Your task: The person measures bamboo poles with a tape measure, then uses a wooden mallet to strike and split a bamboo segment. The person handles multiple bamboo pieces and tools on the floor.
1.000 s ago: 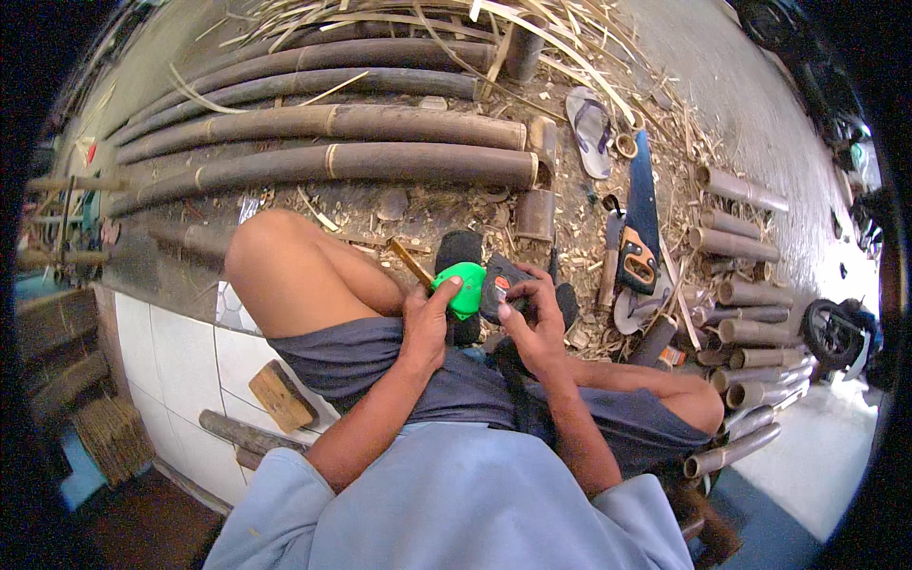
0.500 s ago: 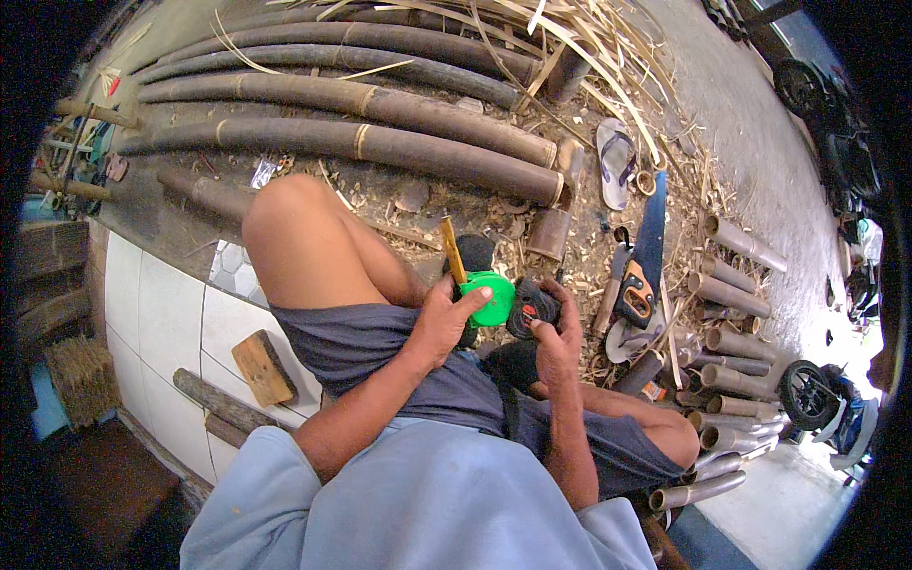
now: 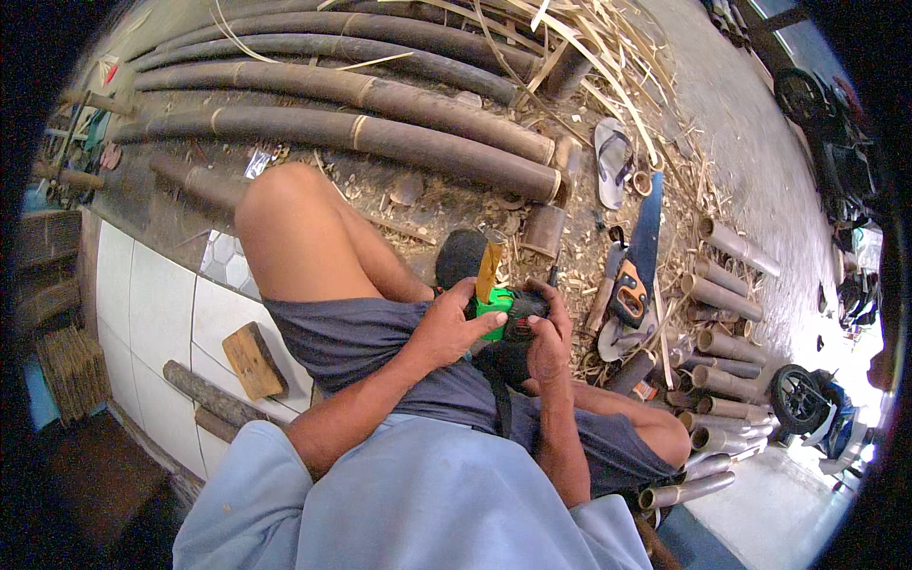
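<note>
My left hand [image 3: 445,328] is closed on the green part [image 3: 496,303] of a tape measure, thumb across it. A short length of yellow tape blade [image 3: 488,274] stands up from that part. My right hand [image 3: 549,344] grips a black rounded part [image 3: 524,309] with a little red on it, which looks like the tape measure's other side. The two parts are close together above my lap; whether they are joined is hidden by my fingers.
Long dark bamboo poles [image 3: 285,130] lie across the far ground. To the right are a handsaw [image 3: 638,256], a flip-flop [image 3: 612,163], many shavings and a row of cut bamboo pieces [image 3: 724,296]. A wooden block [image 3: 254,361] rests on white tiles at left.
The green part has turned from facing up to more edge-on, and the yellow blade has swung to the right with it. My hands have come slightly closer together.
</note>
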`<state>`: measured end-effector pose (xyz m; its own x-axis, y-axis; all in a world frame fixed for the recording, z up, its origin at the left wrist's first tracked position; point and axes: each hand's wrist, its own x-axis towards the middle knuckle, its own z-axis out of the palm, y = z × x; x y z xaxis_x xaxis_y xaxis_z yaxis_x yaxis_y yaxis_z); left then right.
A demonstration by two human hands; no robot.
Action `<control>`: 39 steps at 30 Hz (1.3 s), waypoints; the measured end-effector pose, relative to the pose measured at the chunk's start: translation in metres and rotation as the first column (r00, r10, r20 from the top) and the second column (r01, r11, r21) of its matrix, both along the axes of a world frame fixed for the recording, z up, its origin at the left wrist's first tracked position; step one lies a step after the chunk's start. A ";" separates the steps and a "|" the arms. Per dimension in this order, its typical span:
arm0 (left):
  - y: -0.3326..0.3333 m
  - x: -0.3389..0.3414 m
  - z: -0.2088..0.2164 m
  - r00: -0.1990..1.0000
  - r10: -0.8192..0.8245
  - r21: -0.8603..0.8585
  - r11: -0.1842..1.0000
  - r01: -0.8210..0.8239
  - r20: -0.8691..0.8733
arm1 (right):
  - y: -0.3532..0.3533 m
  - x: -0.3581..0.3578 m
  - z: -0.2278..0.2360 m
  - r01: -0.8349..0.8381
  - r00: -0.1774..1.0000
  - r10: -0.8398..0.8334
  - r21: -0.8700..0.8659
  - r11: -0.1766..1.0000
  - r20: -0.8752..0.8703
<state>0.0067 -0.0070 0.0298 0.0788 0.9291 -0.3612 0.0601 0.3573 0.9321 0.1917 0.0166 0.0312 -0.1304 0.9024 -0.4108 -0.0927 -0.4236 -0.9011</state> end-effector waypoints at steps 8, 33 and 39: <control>-0.002 0.003 -0.008 0.997 0.054 -0.001 0.999 -0.054 0.060 | -0.006 -0.001 -0.012 0.063 0.995 -0.064 -0.017 0.998 -0.074; 0.003 0.008 -0.021 0.909 0.348 -0.223 0.928 -0.299 0.228 | -0.006 -0.026 -0.021 -0.002 0.993 0.004 -0.018 1.000 0.119; 0.003 0.007 -0.017 0.974 0.218 -0.062 0.975 -0.214 0.065 | -0.007 -0.022 -0.036 0.013 0.990 -0.016 0.018 1.000 0.141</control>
